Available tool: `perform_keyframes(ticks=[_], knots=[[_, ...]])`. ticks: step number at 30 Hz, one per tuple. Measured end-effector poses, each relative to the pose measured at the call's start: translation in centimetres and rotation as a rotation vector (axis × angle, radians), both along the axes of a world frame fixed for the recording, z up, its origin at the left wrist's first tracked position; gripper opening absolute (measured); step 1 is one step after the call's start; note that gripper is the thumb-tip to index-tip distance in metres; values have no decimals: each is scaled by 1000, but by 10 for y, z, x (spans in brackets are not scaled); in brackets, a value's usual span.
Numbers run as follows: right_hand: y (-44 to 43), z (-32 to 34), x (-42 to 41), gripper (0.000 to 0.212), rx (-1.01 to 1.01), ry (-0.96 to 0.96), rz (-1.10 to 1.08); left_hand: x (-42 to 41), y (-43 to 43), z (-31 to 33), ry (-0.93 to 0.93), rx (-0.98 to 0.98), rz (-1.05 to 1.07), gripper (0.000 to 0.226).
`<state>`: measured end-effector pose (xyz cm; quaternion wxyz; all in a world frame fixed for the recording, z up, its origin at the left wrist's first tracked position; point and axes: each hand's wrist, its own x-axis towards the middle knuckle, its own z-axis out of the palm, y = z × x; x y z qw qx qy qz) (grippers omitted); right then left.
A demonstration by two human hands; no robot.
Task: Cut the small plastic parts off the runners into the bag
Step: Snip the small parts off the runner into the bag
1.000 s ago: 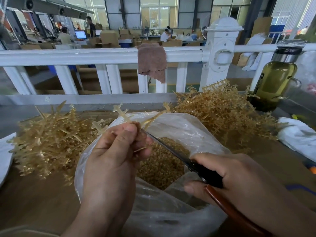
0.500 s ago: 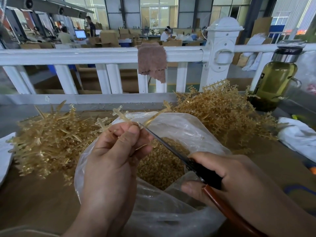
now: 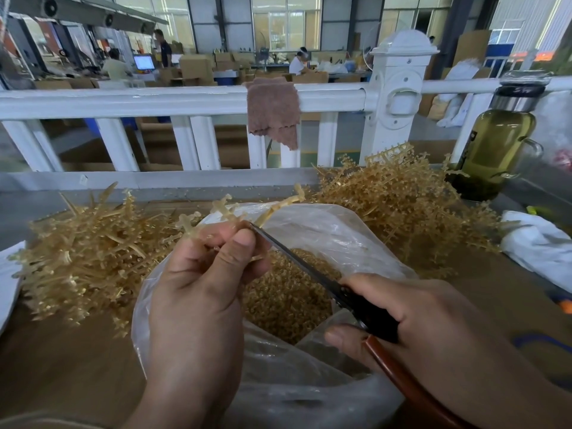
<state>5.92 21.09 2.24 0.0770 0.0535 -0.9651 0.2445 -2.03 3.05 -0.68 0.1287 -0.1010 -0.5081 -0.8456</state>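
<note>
My left hand (image 3: 201, 274) pinches a tan plastic runner (image 3: 230, 212) between thumb and fingers, over the open mouth of a clear plastic bag (image 3: 334, 230). The runner's branches stick up past my fingertips. My right hand (image 3: 411, 314) grips scissors (image 3: 365, 308) with a black pivot and a red-brown handle. The thin blades point up-left, and their tip meets the runner beside my left thumb. Loose cut tan parts (image 3: 288, 295) lie heaped inside the bag.
A heap of bare-looking tan runners (image 3: 83, 249) lies at the left and a fuller one (image 3: 399, 212) at the back right. A glass jar of green liquid (image 3: 495, 150) stands far right, with a white cloth (image 3: 538, 243) below it. A white railing (image 3: 185, 100) runs behind.
The scissor tip has crept a little further up-left along the runner, and my left fingers have shifted slightly on it. The bag and the heaps stay as they were.
</note>
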Motion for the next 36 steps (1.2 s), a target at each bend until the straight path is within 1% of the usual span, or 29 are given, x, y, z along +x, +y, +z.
perform_keyframes(ticks=[2,9,13,16,18,21,24,26,30,32,36], knots=[[0,0,0,53,2,2,-2,0,0,0,1,-9,19,2],[0,-1,-1,55,27,11,-7,-1,0,-1,38,-40,78,4],[0,0,0,52,32,9,-8,-1,-1,-2,100,-164,160,11],[0,1,-1,51,32,9,7,-2,-1,-3,134,-249,225,8],[0,0,-1,51,25,15,8,-2,-1,-4,142,-278,238,9],[0,1,-2,51,42,30,4,-3,-2,-5,131,-270,227,13],[-2,2,-2,50,43,35,12,-4,-3,-5,128,-268,199,8],[-3,2,-2,48,41,36,16,-3,-2,-6,106,-240,183,12],[-5,3,-2,45,37,30,21,-2,0,-5,57,-139,124,7],[-5,3,-2,42,36,25,22,-2,0,-4,31,-125,114,7],[-5,1,-2,44,35,33,13,-1,2,-4,-2,-126,105,8]])
